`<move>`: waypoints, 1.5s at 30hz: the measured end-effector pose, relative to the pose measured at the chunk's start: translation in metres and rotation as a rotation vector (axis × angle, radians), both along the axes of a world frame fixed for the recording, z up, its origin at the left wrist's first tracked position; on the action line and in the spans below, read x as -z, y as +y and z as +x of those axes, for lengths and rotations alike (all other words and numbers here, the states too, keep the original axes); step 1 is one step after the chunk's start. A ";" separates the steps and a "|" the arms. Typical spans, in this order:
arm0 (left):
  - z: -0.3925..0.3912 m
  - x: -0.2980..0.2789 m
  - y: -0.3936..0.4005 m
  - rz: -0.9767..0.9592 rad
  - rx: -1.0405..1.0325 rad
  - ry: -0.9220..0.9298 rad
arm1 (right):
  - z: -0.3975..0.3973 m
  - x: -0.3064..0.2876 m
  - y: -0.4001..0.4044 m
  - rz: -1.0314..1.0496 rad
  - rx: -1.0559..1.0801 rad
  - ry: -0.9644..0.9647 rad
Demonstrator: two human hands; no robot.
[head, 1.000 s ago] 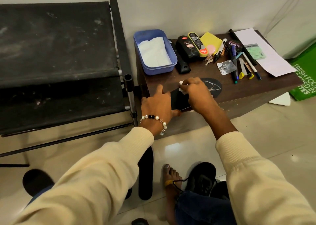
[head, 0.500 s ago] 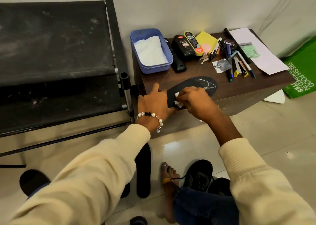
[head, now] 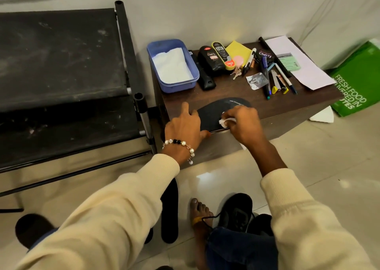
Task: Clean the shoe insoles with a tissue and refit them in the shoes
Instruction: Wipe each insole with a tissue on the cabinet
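And the right hand (head: 243, 124) has swung back up the insole (head: 213, 113) with the tissue (head: 224, 121) bunched under its fingertips: half a second ago it was down at the near end by the surface's front edge, a full second ago it was up toward the far end, so that is a proper back-and-forth scrub going on, stroke after stroke. The hand is curled tight around the wad of tissue, a white tuft poking out toward the left and another scrap showing below the wrist. The left hand (head: 185, 126) has barely budged through all of it: spread flat, fingers wide, nothing gripped, pressing on the near-left end of the insole to pin it to the surface (head: 287, 105), thumb tucked under the front lip. The insole lies lengthwise along the front of the surface, its far tip with pale lettering peeking out past the right knuckles. So this is mid-wipe on insole number 1, by my read. Down on the floor a second insole (head: 169, 212) lies flat between the knees, and a black shoe (head: 236, 212) sits beside a bare foot, so cleaning the other one and refitting both look to be ahead.
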State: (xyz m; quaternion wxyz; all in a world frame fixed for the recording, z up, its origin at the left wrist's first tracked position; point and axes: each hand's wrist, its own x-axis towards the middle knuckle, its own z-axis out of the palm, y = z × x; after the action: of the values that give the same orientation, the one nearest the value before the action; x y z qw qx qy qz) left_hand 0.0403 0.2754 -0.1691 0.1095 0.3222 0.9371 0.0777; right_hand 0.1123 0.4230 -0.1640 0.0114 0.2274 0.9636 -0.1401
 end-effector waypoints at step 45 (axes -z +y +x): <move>-0.007 0.003 -0.001 0.068 -0.047 -0.067 | -0.014 -0.007 0.023 0.104 -0.059 -0.214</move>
State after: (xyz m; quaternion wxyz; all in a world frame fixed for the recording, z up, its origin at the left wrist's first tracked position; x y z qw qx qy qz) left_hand 0.0330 0.2744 -0.1720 0.1279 0.3011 0.9370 0.1229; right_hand 0.0983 0.4459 -0.1567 0.1063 0.2128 0.9692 -0.0644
